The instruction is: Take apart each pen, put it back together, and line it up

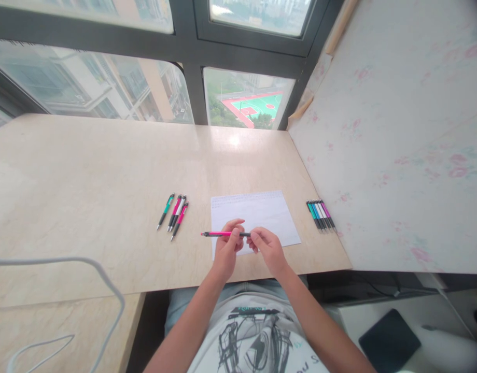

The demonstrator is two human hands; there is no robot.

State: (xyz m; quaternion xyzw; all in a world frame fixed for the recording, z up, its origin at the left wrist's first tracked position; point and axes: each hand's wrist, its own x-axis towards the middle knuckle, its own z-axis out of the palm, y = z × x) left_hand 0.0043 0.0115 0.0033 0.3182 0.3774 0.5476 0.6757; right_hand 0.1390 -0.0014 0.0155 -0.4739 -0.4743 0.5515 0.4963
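Note:
A pink and black ballpoint pen (215,234) lies level across both hands, its clicker end pointing left. My left hand (227,248) is closed around the pen's middle. Pinched at the black tip end is my right hand (270,249); its fingertips hide the point. Beneath the hands a white sheet of paper (257,212) rests on the table, with lines of small handwriting along its top. To the left lie several loose pens, among them a green pen (166,211) and a pink pen (179,221). On the right, several pens (320,215) are lined up side by side.
The pale table (86,186) runs back to a dark-framed window (246,49). A flowered wall (397,155) borders it on the right. A grey cable (79,260) loops over the front left. Below at the right sits a dark flat object (390,339).

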